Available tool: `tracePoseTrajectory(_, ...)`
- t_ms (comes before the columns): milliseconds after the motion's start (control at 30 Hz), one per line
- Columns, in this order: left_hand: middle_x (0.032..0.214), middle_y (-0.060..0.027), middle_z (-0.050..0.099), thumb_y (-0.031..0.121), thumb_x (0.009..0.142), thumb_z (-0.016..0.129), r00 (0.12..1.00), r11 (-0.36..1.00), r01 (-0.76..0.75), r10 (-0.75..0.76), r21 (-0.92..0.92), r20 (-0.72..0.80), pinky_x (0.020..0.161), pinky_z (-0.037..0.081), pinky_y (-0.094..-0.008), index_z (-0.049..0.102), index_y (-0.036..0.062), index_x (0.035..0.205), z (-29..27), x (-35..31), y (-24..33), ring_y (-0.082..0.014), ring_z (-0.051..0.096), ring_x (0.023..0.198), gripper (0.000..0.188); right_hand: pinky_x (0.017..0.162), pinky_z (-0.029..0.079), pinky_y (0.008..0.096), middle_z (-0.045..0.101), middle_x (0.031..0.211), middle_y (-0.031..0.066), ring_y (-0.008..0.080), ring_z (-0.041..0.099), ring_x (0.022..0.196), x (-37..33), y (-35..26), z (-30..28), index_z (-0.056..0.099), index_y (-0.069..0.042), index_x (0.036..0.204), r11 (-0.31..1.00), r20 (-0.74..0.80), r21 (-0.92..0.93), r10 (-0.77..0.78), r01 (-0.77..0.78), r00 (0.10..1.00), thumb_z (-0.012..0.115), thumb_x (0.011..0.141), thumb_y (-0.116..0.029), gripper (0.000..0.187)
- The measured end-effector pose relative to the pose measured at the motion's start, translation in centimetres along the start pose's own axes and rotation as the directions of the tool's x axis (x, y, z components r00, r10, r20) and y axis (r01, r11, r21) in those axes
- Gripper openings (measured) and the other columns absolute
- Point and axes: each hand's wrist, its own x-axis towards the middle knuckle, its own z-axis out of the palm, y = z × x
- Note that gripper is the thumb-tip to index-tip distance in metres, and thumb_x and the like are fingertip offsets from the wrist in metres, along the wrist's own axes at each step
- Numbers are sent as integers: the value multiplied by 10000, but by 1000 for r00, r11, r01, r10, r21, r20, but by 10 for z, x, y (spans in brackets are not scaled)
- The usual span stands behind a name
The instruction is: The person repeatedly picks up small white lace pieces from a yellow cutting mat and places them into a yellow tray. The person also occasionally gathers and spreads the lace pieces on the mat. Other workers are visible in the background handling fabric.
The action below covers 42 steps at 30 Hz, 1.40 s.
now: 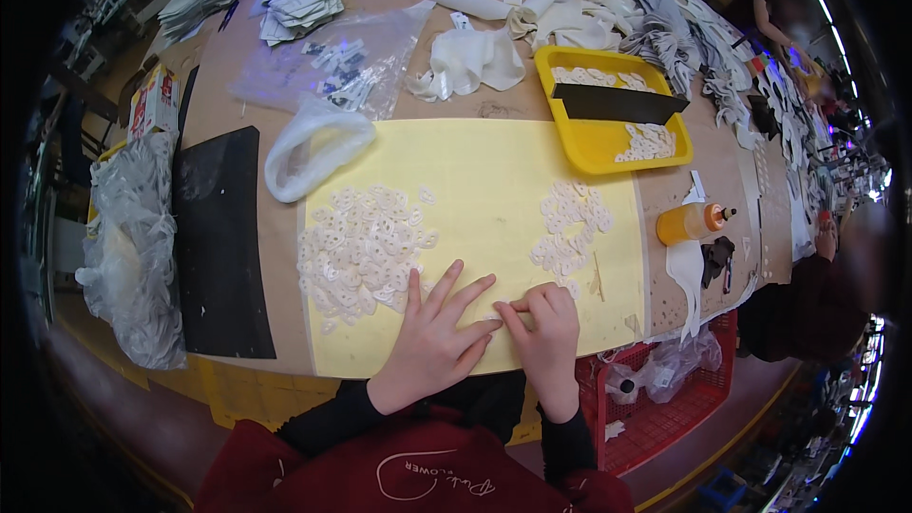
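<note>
My left hand [429, 337] rests on the yellow sheet [475, 171] with its fingers spread, its tips beside a large pile of small flat cream pieces with holes [359, 247]. Close to its thumb and forefinger, my right hand [546, 328] pinches thumb and forefinger together. A tiny pale bit shows between the two hands, but whatever the right fingers hold is too small to name. Beyond the right hand lies a looser pile of the same cream pieces [572, 218]. Next to it is a thin tan stick [598, 277].
A yellow tray [686, 147] with a black divider [617, 103] holds more pieces. An orange squeeze bottle [682, 225] lies at the right. A clear plastic bag [318, 152] and black board [226, 237] are left. A red basket [655, 427] stands below the table edge.
</note>
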Motion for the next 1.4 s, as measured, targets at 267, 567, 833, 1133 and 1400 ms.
tracePoseTrajectory(267,1484,-76,540,230,845,796,999,999,16,-18,-43,-38,1195,78,-710,770,203,1064,1,-3,-3,-413,330,1487,222,779,483,414,621,894,103,326,596,849,38,10,-24,694,-21,948,993,-161,-100,52,-69,986,799,817,-85,180)
tracePoseTrajectory(567,1545,-113,475,312,922,710,999,997,24,-27,69,37,1189,49,-714,735,194,1217,1,3,1,-434,273,1512,318,798,502,398,639,870,108,298,623,861,19,12,-26,701,-8,940,972,-100,99,224,-215,969,744,841,-14,107)
tracePoseTrajectory(833,1514,-129,502,215,900,749,992,994,101,-104,-39,-75,1200,83,-697,754,156,1154,-1,0,0,-440,293,1507,261,827,486,404,625,963,118,305,604,936,23,24,-20,699,6,992,987,-145,-58,143,-153,979,757,848,-37,161)
tracePoseTrajectory(1133,1424,-120,572,129,891,752,985,985,94,-113,-146,-130,1218,140,-655,767,138,1088,-2,0,-2,-431,348,1487,198,788,507,410,624,914,121,316,614,887,36,17,-15,710,6,1023,995,-130,-32,88,-93,988,753,854,-34,178)
tracePoseTrajectory(1400,1394,-118,595,88,883,748,982,977,78,-109,-198,-153,1213,206,-632,772,130,1048,-1,-2,-3,-430,405,1453,172,612,525,289,687,766,114,173,677,649,18,-11,-22,699,5,1105,857,-45,331,431,-394,901,746,909,-54,210)
